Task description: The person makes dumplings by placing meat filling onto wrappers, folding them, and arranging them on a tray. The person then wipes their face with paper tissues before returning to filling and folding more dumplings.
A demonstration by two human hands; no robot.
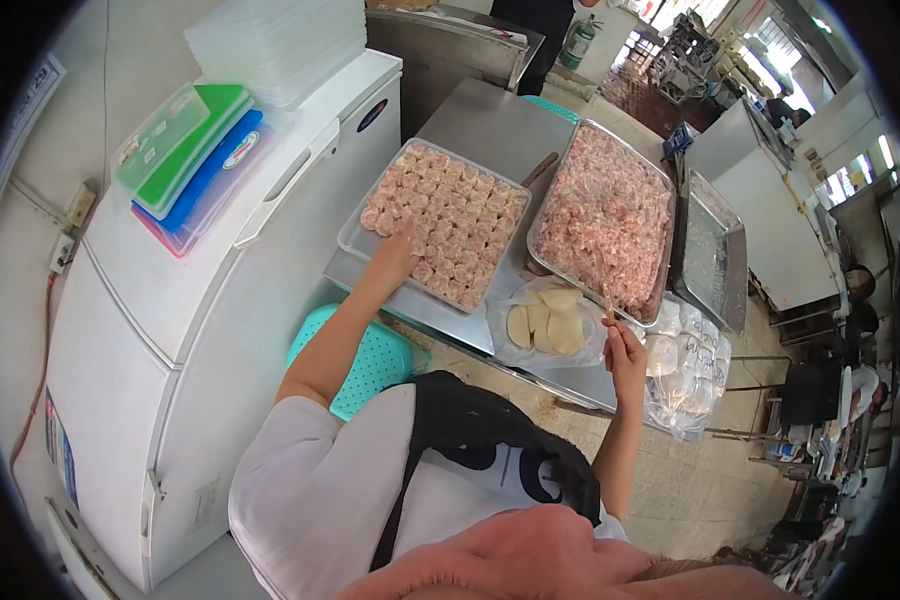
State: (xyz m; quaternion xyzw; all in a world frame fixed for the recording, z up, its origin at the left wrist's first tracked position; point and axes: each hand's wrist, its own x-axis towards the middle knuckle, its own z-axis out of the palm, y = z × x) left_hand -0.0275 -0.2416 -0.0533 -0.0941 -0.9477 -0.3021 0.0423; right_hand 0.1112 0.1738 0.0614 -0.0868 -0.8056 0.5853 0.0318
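Note:
My left hand [395, 258] is at the lower left part of a tray [352, 238] filled with rows of small meat dumplings [450, 215]; its fingertips are among the dumplings, and what they hold, if anything, is hidden. In my right hand [625, 352] is a thin stick-like tool [609, 312], its far end in the ground meat at the near edge of a large metal pan [536, 240]. Between my hands, round pale wrappers [548, 325] lie on a plastic bag. The ground meat [605, 215] is heaped in the pan.
A white freezer [210, 300] stands at the left with lids [185, 165] on top. Bagged packs [685, 360] lie at the table's right, near an empty metal pan [712, 250]. A turquoise basket [375, 365] is below the table. A person in dark clothes [532, 35] stands beyond.

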